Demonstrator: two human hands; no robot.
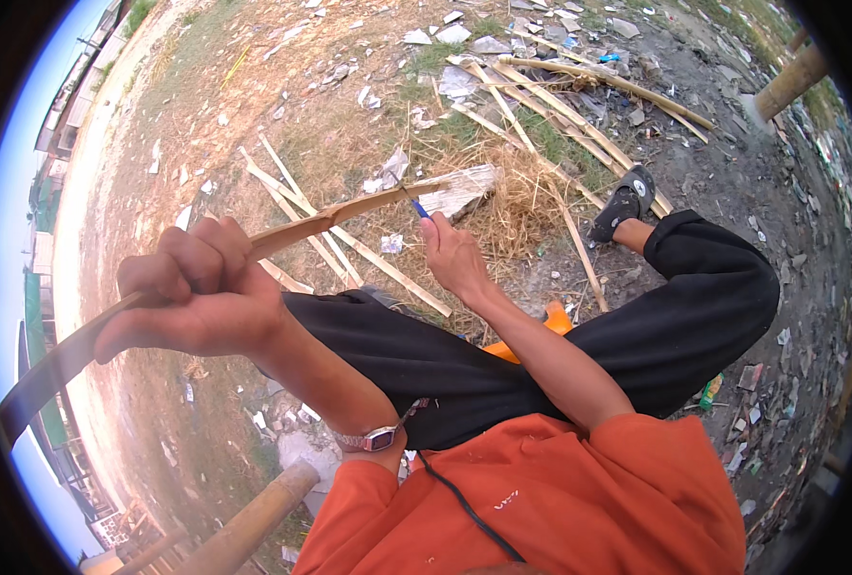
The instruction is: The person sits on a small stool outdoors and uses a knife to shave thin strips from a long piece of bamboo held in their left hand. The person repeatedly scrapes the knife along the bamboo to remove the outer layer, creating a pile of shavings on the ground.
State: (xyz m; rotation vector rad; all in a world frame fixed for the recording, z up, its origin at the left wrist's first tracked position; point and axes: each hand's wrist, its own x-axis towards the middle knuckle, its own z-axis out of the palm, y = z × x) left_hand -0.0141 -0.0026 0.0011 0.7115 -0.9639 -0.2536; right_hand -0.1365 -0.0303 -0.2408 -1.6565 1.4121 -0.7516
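A long bamboo strip (357,206) slants from the left edge toward the middle, and my left hand (201,287) is closed around it. My right hand (456,257) grips a small knife with a blue handle (420,209). Its thin dark blade meets the strip near the far end. Just beyond that end lies a pale, weathered wood block (464,190), with dry straw-like shavings (526,206) around it. Several loose bamboo strips (378,257) rest on the ground between and beyond my hands.
More bamboo strips and split poles (579,125) are piled at the far right. A thick bamboo post (792,81) stands beyond them, and another pole (253,522) is at lower left. Something orange (555,318) lies between my legs. Broken pieces and litter (454,34) cover the dirt.
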